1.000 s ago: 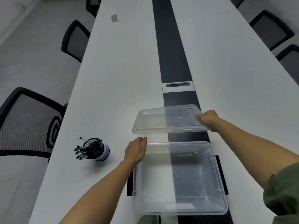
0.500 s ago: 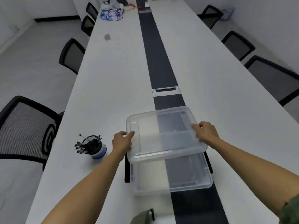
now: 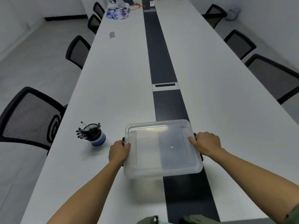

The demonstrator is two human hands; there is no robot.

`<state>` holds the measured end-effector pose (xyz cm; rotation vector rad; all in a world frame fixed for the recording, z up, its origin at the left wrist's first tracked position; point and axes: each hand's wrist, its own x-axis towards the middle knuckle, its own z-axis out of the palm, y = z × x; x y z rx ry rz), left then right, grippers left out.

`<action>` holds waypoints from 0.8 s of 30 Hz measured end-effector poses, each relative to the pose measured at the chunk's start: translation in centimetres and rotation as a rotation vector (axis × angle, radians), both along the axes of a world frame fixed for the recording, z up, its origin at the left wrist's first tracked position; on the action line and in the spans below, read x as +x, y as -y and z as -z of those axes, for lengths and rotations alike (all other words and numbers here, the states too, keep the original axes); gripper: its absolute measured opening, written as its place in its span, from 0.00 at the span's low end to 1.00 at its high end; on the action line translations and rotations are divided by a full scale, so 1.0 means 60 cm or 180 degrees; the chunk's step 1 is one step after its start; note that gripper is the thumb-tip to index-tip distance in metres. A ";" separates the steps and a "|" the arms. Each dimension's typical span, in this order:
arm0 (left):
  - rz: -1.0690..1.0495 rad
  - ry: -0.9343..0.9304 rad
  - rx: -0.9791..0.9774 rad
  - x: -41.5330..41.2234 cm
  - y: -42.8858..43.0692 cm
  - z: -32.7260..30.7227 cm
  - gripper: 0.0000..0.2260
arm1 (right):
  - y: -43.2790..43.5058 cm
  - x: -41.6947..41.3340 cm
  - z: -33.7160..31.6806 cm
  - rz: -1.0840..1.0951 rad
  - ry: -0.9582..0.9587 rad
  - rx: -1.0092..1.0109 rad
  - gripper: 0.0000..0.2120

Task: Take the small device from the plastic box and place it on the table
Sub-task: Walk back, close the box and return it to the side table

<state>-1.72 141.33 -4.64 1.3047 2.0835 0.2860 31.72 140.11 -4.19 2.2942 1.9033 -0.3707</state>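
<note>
A clear plastic box [image 3: 145, 172] stands on the long white table [image 3: 113, 94], astride its dark centre strip. Its clear lid [image 3: 161, 146] lies flat on top of it. My left hand [image 3: 119, 152] grips the lid's left edge. My right hand [image 3: 205, 143] presses on the lid's right edge, fingers on top. Black latches show at both sides under my hands. No small device is visible inside the box or on the table.
A blue cup of black pens [image 3: 93, 135] stands left of the box. A cable hatch [image 3: 165, 86] sits in the dark strip beyond it. Black mesh chairs [image 3: 30, 117] line both sides. Bags [image 3: 117, 11] and a small card [image 3: 112, 35] lie far away.
The lid was held beyond the open box, then brought back over it by both hands; now it rests on the box, covering it fully. The camera has tilted upward.
</note>
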 end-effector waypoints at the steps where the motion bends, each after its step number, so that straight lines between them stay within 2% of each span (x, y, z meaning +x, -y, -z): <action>1: 0.0008 -0.0030 0.0005 0.001 0.001 0.000 0.10 | 0.003 0.000 0.003 0.0002 -0.0007 -0.0025 0.25; 6: 0.0051 -0.0053 0.0021 -0.002 -0.004 0.003 0.13 | 0.011 0.006 0.018 0.0327 -0.0292 -0.0150 0.27; 9: 0.0009 0.0049 -0.0051 -0.005 -0.012 0.008 0.12 | 0.007 0.008 0.022 0.0531 -0.0385 -0.0315 0.27; 11: -0.0077 0.0163 -0.0113 -0.010 -0.018 0.011 0.15 | 0.005 0.011 0.022 0.0718 -0.0481 -0.0315 0.27; 13: -0.0322 0.0514 -0.0177 -0.016 -0.025 0.017 0.25 | 0.000 0.012 0.021 0.1172 -0.1098 -0.0381 0.31; 15: -0.0713 0.1156 -0.0451 -0.014 -0.024 0.014 0.34 | -0.002 0.007 0.021 0.1995 -0.2353 -0.0534 0.38; 16: -0.0897 0.1446 -0.0611 -0.012 -0.022 0.011 0.35 | -0.001 0.005 0.024 0.2326 -0.2863 -0.0609 0.39; 17: -0.1016 0.1609 -0.0753 -0.010 -0.021 0.009 0.35 | -0.001 0.003 0.026 0.2493 -0.3119 -0.0629 0.37; 20: -0.0879 0.1453 -0.0736 -0.014 -0.030 0.011 0.31 | -0.004 -0.005 0.032 0.2341 -0.2988 -0.0365 0.31; 23: -0.0694 0.1237 -0.0545 -0.014 -0.032 0.013 0.18 | -0.005 -0.017 0.028 0.2122 -0.2734 -0.0220 0.21; 24: -0.0695 0.1266 -0.0526 -0.011 -0.030 0.015 0.17 | -0.004 -0.023 0.027 0.2125 -0.2737 -0.0225 0.18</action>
